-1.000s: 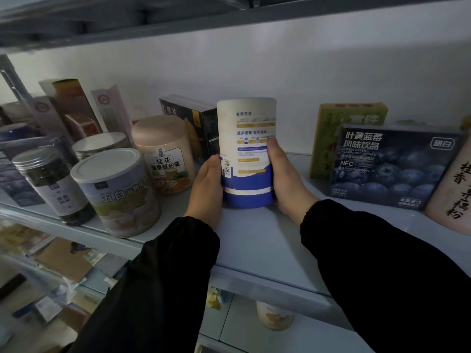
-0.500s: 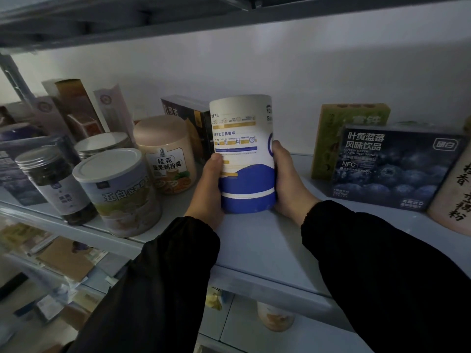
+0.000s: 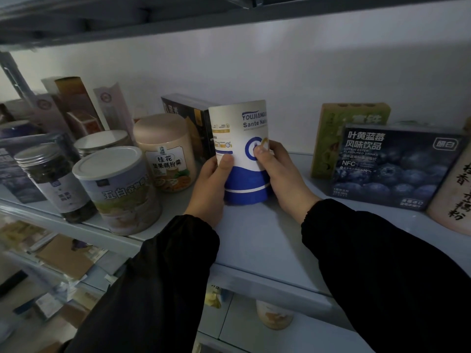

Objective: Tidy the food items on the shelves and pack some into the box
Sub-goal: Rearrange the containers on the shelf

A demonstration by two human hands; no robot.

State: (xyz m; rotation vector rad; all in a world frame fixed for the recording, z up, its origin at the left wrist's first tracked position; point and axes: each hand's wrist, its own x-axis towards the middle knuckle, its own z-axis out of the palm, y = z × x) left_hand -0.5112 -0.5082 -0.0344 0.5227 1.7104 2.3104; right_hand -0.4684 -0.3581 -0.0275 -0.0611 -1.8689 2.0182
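Your canister (image 3: pixel 242 154) sits on the shelf (image 3: pixel 254 238) between your hands, left hand (image 3: pixel 211 189) on its left side, right hand (image 3: pixel 280 179) on its right. Just left stands a tub (image 3: pixel 165 151) with a box (image 3: pixel 188 115) behind it; a tin (image 3: pixel 119 189) and a jar (image 3: pixel 53 179) sit further left, nearer the edge. Well to the right, a wide carton (image 3: pixel 392 166) stands before a taller pack (image 3: pixel 349 138).

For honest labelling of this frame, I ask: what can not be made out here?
Head view only.
On the white-and-blue canister, the brand name curves out of sight; the right hand covers part of the logo.
Black box: right part behind the canister.
Pale canister: cut by the right edge.
Lower-shelf packets: blurred and dark.
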